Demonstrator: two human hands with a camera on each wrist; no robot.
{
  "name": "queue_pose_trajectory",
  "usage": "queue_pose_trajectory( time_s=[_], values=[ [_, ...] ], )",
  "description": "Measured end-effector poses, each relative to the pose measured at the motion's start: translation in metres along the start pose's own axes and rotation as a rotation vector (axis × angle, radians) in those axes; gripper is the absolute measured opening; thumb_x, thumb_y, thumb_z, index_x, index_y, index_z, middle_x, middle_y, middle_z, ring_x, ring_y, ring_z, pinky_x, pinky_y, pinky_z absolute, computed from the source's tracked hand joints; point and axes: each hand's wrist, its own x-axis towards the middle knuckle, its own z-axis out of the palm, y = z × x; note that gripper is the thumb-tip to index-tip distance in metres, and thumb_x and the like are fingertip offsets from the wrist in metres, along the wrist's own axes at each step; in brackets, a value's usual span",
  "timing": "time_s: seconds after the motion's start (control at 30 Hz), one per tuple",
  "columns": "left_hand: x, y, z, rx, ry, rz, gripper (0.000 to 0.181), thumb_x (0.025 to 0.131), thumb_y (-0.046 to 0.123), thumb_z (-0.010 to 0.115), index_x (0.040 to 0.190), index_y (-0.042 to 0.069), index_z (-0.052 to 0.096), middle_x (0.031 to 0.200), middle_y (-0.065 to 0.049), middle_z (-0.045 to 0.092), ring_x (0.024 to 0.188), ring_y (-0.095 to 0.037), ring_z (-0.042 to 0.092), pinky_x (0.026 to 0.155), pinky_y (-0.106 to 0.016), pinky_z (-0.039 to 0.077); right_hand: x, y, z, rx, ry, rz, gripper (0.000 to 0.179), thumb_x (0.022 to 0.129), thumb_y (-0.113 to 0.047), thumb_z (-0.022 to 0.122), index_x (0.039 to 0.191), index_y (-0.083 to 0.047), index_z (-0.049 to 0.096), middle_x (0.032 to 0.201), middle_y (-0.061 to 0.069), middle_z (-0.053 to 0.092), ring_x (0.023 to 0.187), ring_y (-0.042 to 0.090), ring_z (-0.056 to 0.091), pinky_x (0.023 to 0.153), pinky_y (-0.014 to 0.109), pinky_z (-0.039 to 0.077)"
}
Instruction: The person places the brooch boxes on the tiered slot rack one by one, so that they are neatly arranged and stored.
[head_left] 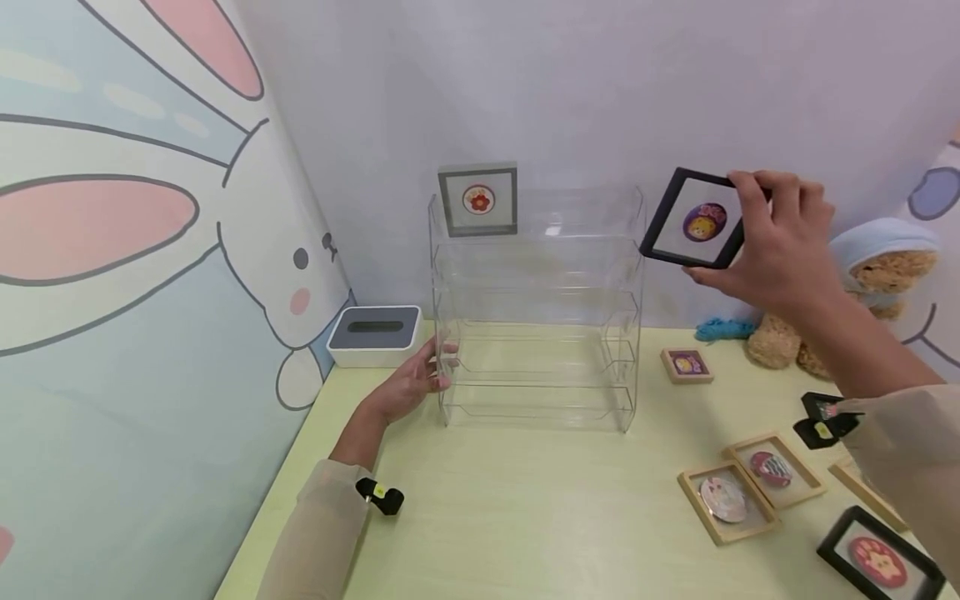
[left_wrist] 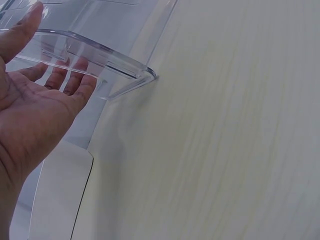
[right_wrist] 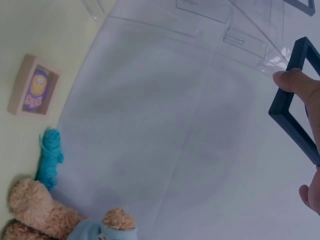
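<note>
A clear acrylic display rack [head_left: 540,385] with several tiers stands on the table against the wall. My left hand [head_left: 408,385] holds its left side low down; in the left wrist view the fingers [left_wrist: 75,82] show around the clear panel. A grey square frame [head_left: 478,229] with a red flower badge sits at the top tier's left end. Raised beside the rack's upper right, my right hand [head_left: 787,237] grips a black square picture frame [head_left: 663,212] by its right edge, tilted, with a purple and yellow badge inside. Only part of that black frame [right_wrist: 295,131] appears in the right wrist view.
A white tissue box [head_left: 375,354] is left of the rack. To the right lie a small wooden frame [head_left: 688,379], blue yarn [head_left: 723,329], a teddy bear [head_left: 772,342], wooden frames [head_left: 705,517] and another black frame [head_left: 847,575]. A patterned wall borders the table's left.
</note>
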Motion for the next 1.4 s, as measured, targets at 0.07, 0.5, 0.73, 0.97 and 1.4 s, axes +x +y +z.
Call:
queue_pose_trajectory(
  time_s=[0.07, 0.5, 0.73, 0.97, 1.4],
  values=[
    [0.000, 0.000, 0.000, -0.001, -0.003, 0.003, 0.097, 0.102, 0.025, 0.079, 0.174, 0.010, 0.016, 0.173, -0.032, 0.022, 0.161, -0.047, 0.030, 0.120, -0.049, 0.040, 0.008, -0.006, 0.002, 0.006, 0.012, -0.025, 0.142, 0.075, -0.111, 0.029, 0.169, -0.005, 0.029, 0.157, 0.036, 0.030, 0.131, 0.061, 0.024, 0.099, 0.080, 0.019],
    [0.000, 0.001, -0.001, -0.013, -0.002, 0.004, 0.096, 0.103, 0.017, 0.076, 0.176, 0.013, 0.014, 0.173, -0.032, 0.021, 0.161, -0.046, 0.030, 0.117, -0.046, 0.042, 0.060, -0.047, 0.016, 0.013, 0.093, -0.143, 0.134, 0.064, -0.028, 0.108, 0.172, -0.008, 0.031, 0.157, 0.027, 0.035, 0.133, 0.050, 0.026, 0.102, 0.074, 0.021],
    [-0.001, 0.001, 0.000, -0.022, 0.000, 0.011, 0.091, 0.104, 0.012, 0.073, 0.175, 0.013, 0.016, 0.173, -0.032, 0.022, 0.160, -0.047, 0.030, 0.115, -0.044, 0.042, 0.085, -0.067, 0.026, -0.010, 0.115, -0.159, 0.122, 0.075, -0.033, 0.102, 0.173, -0.012, 0.032, 0.164, 0.025, 0.035, 0.141, 0.051, 0.029, 0.108, 0.076, 0.023],
    [0.001, -0.002, -0.001, -0.013, 0.002, 0.008, 0.096, 0.102, 0.023, 0.079, 0.174, 0.010, 0.017, 0.173, -0.032, 0.023, 0.162, -0.052, 0.027, 0.119, -0.047, 0.041, 0.106, -0.081, 0.036, -0.101, 0.071, -0.155, 0.119, 0.081, -0.032, 0.098, 0.175, -0.014, 0.027, 0.164, 0.023, 0.032, 0.146, 0.048, 0.028, 0.108, 0.078, 0.024],
    [0.005, -0.003, 0.002, -0.027, -0.005, 0.018, 0.090, 0.103, 0.014, 0.074, 0.173, 0.007, 0.018, 0.171, -0.034, 0.025, 0.160, -0.047, 0.031, 0.117, -0.046, 0.041, 0.129, -0.095, 0.047, -0.270, -0.067, -0.189, 0.123, 0.079, -0.026, 0.099, 0.175, -0.010, 0.024, 0.168, 0.022, 0.032, 0.155, 0.043, 0.027, 0.112, 0.076, 0.027]
  ],
)
